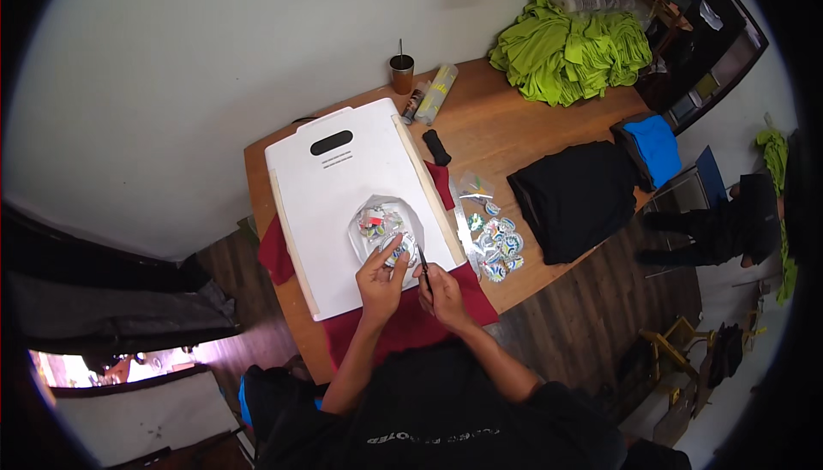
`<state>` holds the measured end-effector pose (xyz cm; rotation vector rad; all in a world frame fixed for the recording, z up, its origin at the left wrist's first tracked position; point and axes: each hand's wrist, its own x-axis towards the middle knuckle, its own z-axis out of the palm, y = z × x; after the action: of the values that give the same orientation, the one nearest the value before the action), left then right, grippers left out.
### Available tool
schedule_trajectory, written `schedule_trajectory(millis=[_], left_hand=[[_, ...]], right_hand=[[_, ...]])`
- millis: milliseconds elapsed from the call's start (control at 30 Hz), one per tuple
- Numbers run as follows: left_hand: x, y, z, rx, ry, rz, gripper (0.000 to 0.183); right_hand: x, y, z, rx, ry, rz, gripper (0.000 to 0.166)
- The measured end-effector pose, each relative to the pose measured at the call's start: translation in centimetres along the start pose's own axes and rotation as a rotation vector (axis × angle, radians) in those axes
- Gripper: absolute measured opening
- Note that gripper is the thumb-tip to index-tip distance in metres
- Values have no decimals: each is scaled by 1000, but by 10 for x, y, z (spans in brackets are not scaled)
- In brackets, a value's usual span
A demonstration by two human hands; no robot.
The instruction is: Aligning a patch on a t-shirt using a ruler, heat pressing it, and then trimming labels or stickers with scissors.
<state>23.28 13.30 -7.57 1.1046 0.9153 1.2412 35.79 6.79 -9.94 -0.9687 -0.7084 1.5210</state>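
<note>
My left hand (380, 283) pinches a round printed sticker (400, 252) between thumb and fingers. Just right of it, my right hand (442, 295) grips dark scissors (422, 267), their blades close to the sticker's edge. Beneath both hands lies an opened white plastic bag (415, 218) with printed scraps (375, 220) inside. The bag rests on a white board (308, 238) with a dark oval slot. To the right, a pile of round printed stickers (501, 245) lies on the wooden table beside a metal ruler (460, 219).
Red fabric (366, 335) sticks out under the board. Folded black cloth (572, 200) and a blue folded garment (652, 148) lie to the right. At the back are a cup (402, 76), a plastic roll (437, 94) and heaped lime-green fabric (572, 52). Another person (746, 219) stands at far right.
</note>
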Motion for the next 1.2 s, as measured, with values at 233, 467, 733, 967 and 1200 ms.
schedule_trajectory(millis=[233,467,733,967,1200], left_hand=[[0,2,-1,26,21,-1,36],[0,9,3,-3,33,10,38],[2,32,13,2,16,28,41],[1,30,11,-22,-11,49,41],[0,31,10,1,-23,53,42]], right_hand=[[1,0,-1,-22,8,-39,37],[-1,-14,4,-4,32,13,37],[1,-35,17,110,-82,-82,34],[1,-29,16,172,-67,-69,34],[-1,-29,16,147,-80,-69,35]])
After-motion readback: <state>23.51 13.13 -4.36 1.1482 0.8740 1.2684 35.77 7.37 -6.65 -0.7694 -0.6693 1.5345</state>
